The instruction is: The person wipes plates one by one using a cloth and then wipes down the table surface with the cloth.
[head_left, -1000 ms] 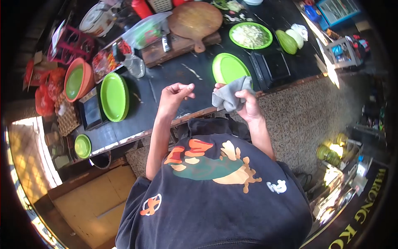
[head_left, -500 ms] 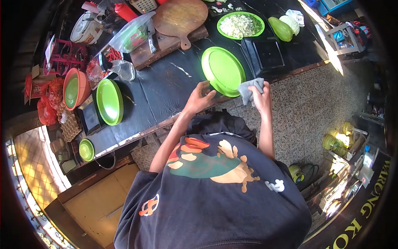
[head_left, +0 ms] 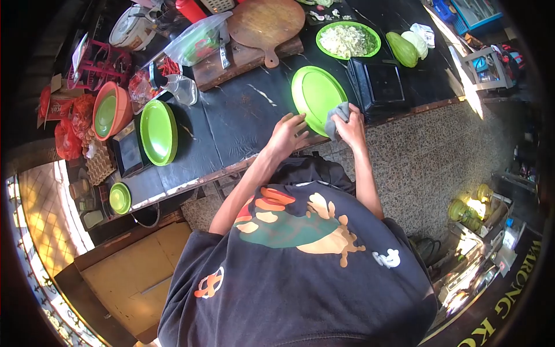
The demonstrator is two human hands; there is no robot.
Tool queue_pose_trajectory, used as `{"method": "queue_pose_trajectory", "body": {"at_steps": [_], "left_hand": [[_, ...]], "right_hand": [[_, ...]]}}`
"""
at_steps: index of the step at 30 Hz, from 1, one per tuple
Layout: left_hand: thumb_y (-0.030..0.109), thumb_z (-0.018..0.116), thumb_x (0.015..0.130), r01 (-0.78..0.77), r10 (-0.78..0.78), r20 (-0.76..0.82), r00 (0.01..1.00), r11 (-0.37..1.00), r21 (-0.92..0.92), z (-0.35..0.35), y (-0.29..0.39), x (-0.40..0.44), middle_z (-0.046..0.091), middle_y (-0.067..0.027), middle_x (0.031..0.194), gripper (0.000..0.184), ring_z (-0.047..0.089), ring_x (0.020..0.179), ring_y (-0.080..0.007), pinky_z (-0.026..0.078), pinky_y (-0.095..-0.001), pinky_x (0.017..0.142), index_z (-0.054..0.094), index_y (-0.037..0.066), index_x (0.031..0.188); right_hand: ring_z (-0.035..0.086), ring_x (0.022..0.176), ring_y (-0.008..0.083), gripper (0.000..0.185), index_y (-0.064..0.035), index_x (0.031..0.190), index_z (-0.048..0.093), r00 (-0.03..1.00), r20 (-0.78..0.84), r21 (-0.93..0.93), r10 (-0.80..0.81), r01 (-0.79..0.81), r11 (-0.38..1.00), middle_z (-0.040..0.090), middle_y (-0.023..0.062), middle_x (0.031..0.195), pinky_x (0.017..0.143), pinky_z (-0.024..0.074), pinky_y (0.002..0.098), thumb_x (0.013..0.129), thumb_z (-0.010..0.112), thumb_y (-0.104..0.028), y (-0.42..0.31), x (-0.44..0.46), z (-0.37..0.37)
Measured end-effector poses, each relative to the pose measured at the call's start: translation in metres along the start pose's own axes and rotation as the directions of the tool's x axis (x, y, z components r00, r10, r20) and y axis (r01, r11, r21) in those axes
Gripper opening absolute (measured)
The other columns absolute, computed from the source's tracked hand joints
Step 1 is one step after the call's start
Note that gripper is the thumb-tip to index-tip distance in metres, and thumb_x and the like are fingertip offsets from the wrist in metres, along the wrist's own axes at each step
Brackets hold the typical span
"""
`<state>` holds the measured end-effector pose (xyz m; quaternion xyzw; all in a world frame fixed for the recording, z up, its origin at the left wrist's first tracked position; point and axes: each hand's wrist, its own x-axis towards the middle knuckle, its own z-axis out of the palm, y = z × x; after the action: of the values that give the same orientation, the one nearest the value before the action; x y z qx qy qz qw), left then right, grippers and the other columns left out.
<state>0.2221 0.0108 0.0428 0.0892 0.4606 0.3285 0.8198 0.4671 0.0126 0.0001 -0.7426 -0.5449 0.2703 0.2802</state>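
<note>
A green oval plate [head_left: 317, 95] lies near the front edge of the black table. My right hand [head_left: 350, 128] grips a grey cloth [head_left: 335, 118] against the plate's lower right rim. At the plate's lower left side is my left hand [head_left: 287, 136], its fingers apart and holding nothing; whether its fingertips touch the rim is hard to tell. Right of the plate stand black trays [head_left: 384, 84]. Behind it sits a green plate of chopped white and green vegetables [head_left: 347, 41].
Left on the table are green plates [head_left: 158, 133], an orange bowl [head_left: 118, 118] and a black tray [head_left: 130, 151]. A round wooden board [head_left: 263, 26] and a knife [head_left: 224, 55] rest on a thick wooden block [head_left: 211, 74]. A green squash [head_left: 401, 50] lies at the back right.
The cloth, loosely bunched in both views before, has come down onto the plate's rim with my right hand. My left hand has moved right, to the plate's side, and its fingers have spread.
</note>
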Motion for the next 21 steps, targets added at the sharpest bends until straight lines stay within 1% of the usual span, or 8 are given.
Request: {"method": "queue_pose_trajectory", "body": {"at_steps": [2,4,5,10,13,17,20,21], "left_hand": [[0.034,0.068,0.103,0.002,-0.002,-0.009,1.0,1.0,-0.002,0.002,0.002,0.0,0.039,-0.0213,0.164,0.076,0.041,0.151,-0.0312,0.043,-0.0512,0.118,0.033,0.004,0.164],[0.043,0.058,0.107,0.017,-0.017,-0.026,1.0,1.0,-0.002,0.005,0.005,-0.003,0.05,-0.0117,0.154,0.064,0.049,0.141,-0.0259,0.045,-0.0469,0.114,0.044,0.008,0.159],[0.041,0.06,0.107,0.075,-0.073,-0.029,0.997,0.993,0.092,0.005,0.008,-0.005,0.051,-0.0118,0.153,0.064,0.05,0.139,-0.0248,0.044,-0.0463,0.113,0.045,0.01,0.16],[0.038,0.058,0.109,0.076,-0.073,-0.02,0.997,0.953,0.293,0.004,0.009,-0.008,0.054,-0.0117,0.15,0.062,0.053,0.138,-0.0245,0.045,-0.0449,0.113,0.044,0.006,0.16],[0.036,0.056,0.111,0.003,-0.016,0.025,1.0,0.905,0.426,-0.005,0.003,-0.008,0.058,-0.0128,0.148,0.061,0.056,0.138,-0.0257,0.045,-0.0435,0.114,0.044,0.004,0.161],[0.036,0.053,0.113,-0.049,0.018,0.07,0.997,0.88,0.472,-0.015,0.007,-0.018,0.061,-0.014,0.147,0.058,0.058,0.138,-0.0272,0.045,-0.0438,0.117,0.044,0.004,0.16],[0.036,0.051,0.114,-0.101,0.061,0.094,0.994,0.85,0.518,-0.029,0.012,-0.031,0.062,-0.0136,0.148,0.056,0.059,0.138,-0.027,0.045,-0.0443,0.118,0.046,0.004,0.159],[0.036,0.049,0.115,-0.128,0.08,0.111,0.991,0.829,0.545,-0.036,0.013,-0.036,0.062,-0.0132,0.147,0.054,0.059,0.137,-0.0258,0.045,-0.0432,0.117,0.047,0.004,0.159]], "right_hand": [[0.063,0.13,0.0426,0.05,0.0047,0.112,0.077,0.999,-0.003,-0.024,-0.046,0.046,0.999,0.067,0.0293,0.138,0.112,0.0485,0.0475,0.083,0.079,-0.036,-0.006,0.003,-0.006],[0.076,0.103,0.0344,0.04,0.0048,0.099,0.078,0.974,0.196,0.256,0.116,-0.165,0.952,0.078,0.024,0.104,0.094,0.0562,0.0424,0.082,0.078,-0.032,-0.033,0.004,-0.027],[0.076,0.079,0.0245,0.031,0.0031,0.089,0.079,0.985,0.121,0.294,0.122,-0.153,0.944,0.077,0.0132,0.079,0.08,0.0562,0.0371,0.082,0.076,-0.027,-0.029,0.005,-0.021],[0.071,0.09,0.0137,0.019,-0.0037,0.092,0.079,0.941,0.208,0.546,0.267,-0.338,0.766,0.078,0.0038,0.095,0.083,0.0532,0.0325,0.087,0.076,-0.022,-0.012,-0.006,-0.016],[0.069,0.089,0.0131,0.023,-0.0007,0.107,0.075,0.974,0.161,0.569,0.162,-0.226,0.79,0.076,0.0034,0.098,0.08,0.0538,0.0323,0.087,0.078,-0.012,-0.023,-0.016,-0.016],[0.068,0.087,0.0125,0.02,-0.0017,0.105,0.072,0.987,0.107,0.692,0.124,-0.163,0.703,0.074,0.0013,0.096,0.08,0.0545,0.0328,0.088,0.078,-0.01,-0.048,-0.022,-0.018],[0.068,0.088,0.0288,0.022,-0.0033,0.096,0.063,0.883,-0.256,0.197,-0.392,0.445,0.874,0.063,0.009,0.095,0.082,0.0532,0.04,0.081,0.079,-0.008,-0.073,-0.019,-0.032],[0.064,0.092,0.0324,0.021,-0.0011,0.093,0.06,0.872,-0.244,0.189,-0.424,0.472,0.861,0.058,0.0123,0.097,0.086,0.0512,0.0404,0.082,0.077,-0.005,-0.088,-0.023,-0.041]]}}
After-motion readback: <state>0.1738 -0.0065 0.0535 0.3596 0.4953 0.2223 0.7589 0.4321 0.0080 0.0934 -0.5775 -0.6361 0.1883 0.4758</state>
